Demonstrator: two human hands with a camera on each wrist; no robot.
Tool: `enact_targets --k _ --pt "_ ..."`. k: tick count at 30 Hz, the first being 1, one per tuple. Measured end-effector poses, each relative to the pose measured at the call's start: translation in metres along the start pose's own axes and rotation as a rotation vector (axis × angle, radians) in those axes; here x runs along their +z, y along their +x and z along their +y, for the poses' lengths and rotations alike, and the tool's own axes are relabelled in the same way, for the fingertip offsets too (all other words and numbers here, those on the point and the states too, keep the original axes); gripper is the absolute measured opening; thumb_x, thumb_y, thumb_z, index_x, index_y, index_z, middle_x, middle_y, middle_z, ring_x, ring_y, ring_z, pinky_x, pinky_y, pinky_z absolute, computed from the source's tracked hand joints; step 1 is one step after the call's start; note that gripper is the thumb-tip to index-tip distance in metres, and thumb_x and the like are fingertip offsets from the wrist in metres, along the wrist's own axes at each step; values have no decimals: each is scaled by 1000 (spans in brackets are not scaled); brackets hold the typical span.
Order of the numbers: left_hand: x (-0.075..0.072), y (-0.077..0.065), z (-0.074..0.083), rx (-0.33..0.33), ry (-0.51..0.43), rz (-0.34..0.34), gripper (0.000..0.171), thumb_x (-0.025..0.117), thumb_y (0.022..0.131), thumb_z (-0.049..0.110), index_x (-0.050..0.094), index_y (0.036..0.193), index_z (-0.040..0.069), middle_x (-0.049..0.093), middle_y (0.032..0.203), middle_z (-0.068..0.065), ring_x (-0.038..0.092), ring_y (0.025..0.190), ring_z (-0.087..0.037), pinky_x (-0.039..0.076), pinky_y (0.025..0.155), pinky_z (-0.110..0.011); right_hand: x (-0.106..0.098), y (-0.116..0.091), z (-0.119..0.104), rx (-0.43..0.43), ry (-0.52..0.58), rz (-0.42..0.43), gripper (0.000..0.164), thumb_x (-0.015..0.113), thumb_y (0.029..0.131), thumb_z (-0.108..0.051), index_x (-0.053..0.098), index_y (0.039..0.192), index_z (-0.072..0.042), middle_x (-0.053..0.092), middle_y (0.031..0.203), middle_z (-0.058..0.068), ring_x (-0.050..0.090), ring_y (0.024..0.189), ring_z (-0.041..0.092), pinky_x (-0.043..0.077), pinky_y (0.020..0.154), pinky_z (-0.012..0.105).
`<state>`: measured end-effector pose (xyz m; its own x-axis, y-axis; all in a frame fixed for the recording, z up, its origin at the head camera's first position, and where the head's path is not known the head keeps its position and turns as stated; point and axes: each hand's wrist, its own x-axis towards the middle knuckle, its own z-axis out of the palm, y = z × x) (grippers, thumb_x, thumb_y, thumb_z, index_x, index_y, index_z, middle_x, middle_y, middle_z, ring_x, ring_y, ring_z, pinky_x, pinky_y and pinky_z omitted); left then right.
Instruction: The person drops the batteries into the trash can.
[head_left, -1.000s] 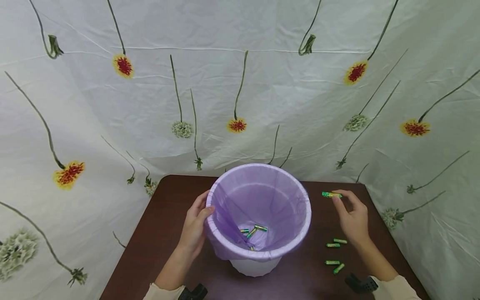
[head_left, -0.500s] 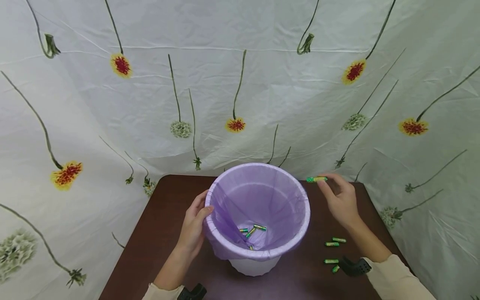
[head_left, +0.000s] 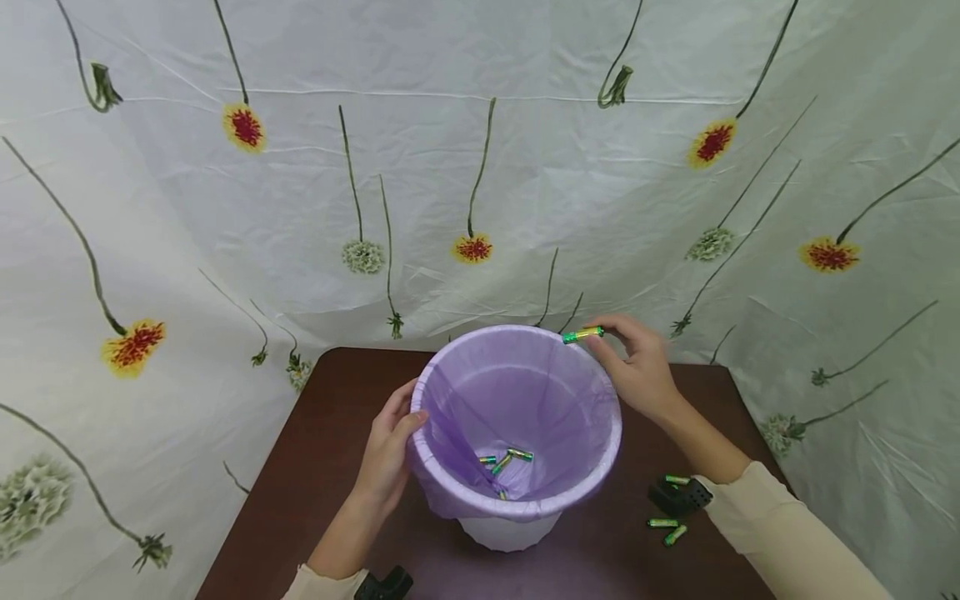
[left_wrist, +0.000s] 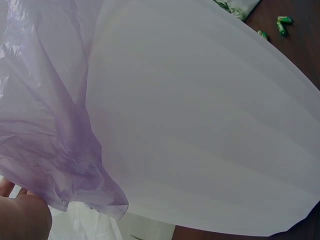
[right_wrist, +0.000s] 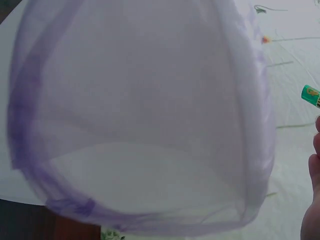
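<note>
A white trash bin (head_left: 510, 537) lined with a thin purple bag (head_left: 517, 367) stands upright on the table. My left hand (head_left: 386, 454) holds its left rim, thumb over the edge; in the left wrist view only part of that hand (left_wrist: 25, 215) shows beside the bag. At the far right rim, my right hand (head_left: 637, 367) pinches a green and yellow battery (head_left: 582, 334) between thumb and fingers. One end of this battery (right_wrist: 311, 95) shows in the right wrist view. Several similar batteries (head_left: 520, 455) lie at the bottom of the bin.
Right of the bin, more batteries (head_left: 662, 523) lie on the dark brown table (head_left: 352, 375). A black wrist device (head_left: 678, 497) partly covers some of them. Another black device (head_left: 384, 583) is on the left wrist. A flower-printed white cloth (head_left: 420, 167) hangs behind the table.
My right hand has carried the battery left and away from me, from above the table's right side to the bin's far right rim. The left hand stays on the rim.
</note>
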<state>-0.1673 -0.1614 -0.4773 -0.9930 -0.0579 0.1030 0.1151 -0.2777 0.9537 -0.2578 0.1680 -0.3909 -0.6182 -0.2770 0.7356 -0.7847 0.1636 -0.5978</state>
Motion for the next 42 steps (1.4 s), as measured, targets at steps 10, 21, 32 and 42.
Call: enact_targets --k 10,21,32,42 --pt "2 1 0 -12 -6 -2 51 53 98 2 47 149 0 52 142 -22 57 117 -28 52 92 -33 6 38 -8 -30 -86 -107 31 69 92 9 69 122 2 70 106 9 64 104 25 46 99 28" --pt "2 1 2 -8 4 12 51 53 98 2 47 148 -1 52 142 -22 58 116 -27 52 93 -32 -18 12 2 93 -67 -85 28 64 94 13 68 122 7 66 107 18 60 103 15 46 99 22" --pt "1 -1 1 -20 4 24 51 53 98 1 46 148 -1 52 142 -22 59 115 -24 52 93 -32 -37 -34 16 234 -142 -49 29 67 94 9 68 123 5 66 110 16 61 105 12 49 88 16" --pt "1 1 1 -1 9 5 50 52 98 1 47 148 -2 52 143 -22 59 114 -24 52 92 -32 -52 -60 26 222 -156 27 28 67 92 14 69 119 7 69 111 1 65 103 5 49 89 16"
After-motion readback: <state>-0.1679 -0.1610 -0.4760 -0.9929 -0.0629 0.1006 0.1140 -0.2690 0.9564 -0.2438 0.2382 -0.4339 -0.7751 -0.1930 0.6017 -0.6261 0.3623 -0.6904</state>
